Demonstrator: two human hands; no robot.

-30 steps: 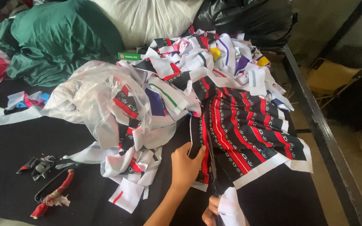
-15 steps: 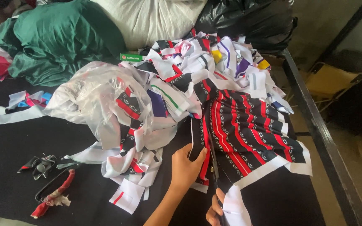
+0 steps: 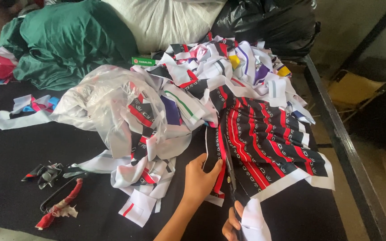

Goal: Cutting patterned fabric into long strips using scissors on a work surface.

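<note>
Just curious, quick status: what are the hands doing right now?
Left hand pinning striped fabric. Right hand working scissors through it. Scrap pile crowding the left.

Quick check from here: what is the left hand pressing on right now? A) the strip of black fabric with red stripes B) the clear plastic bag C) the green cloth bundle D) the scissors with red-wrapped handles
A: the left hand lies flat on the cut strip of black fabric with red stripes, while the right hand works scissors along its edge.
</note>
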